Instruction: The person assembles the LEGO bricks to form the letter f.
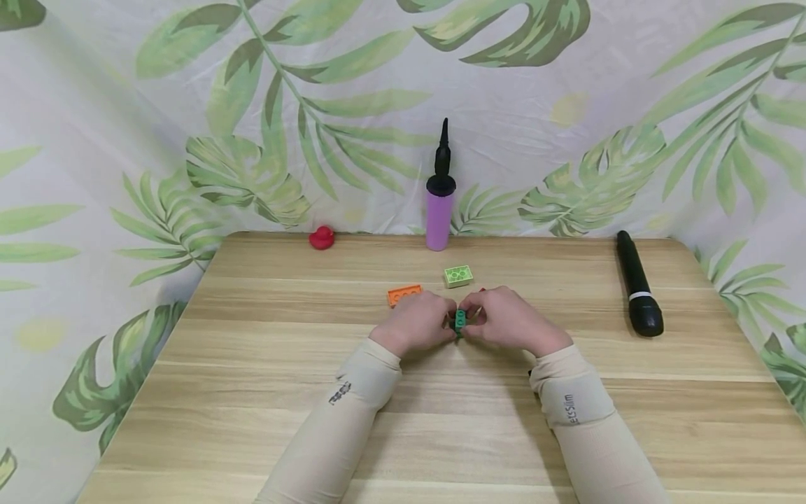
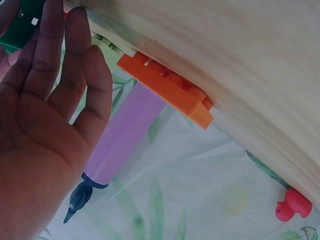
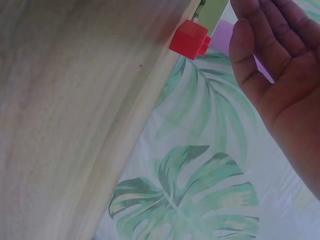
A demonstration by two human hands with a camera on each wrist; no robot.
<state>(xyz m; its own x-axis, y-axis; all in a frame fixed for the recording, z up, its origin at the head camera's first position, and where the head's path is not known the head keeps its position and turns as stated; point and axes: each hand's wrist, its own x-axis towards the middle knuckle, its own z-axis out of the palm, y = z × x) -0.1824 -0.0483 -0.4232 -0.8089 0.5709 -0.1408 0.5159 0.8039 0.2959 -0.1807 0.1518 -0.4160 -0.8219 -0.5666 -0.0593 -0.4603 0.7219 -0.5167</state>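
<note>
A small dark green toy building brick point(image 1: 460, 319) with studs on top sits between the two hands in the head view. My left hand point(image 1: 418, 323) pinches it from the left, and my right hand point(image 1: 510, 320) pinches its right side with thumb and fingers. In the left wrist view the green brick point(image 2: 21, 24) shows at the fingertips of the left hand point(image 2: 47, 115). The right wrist view shows the right hand point(image 3: 285, 65), its fingertips cut off at the top. Fingers hide much of the brick's sides.
An orange brick point(image 1: 404, 293) and a lime green brick point(image 1: 458, 276) lie just beyond the hands. A red brick point(image 3: 190, 40) is mostly hidden behind the right hand. Farther off are a red rubber duck point(image 1: 322, 238), a purple hand pump point(image 1: 439, 217) and a black microphone point(image 1: 639, 287).
</note>
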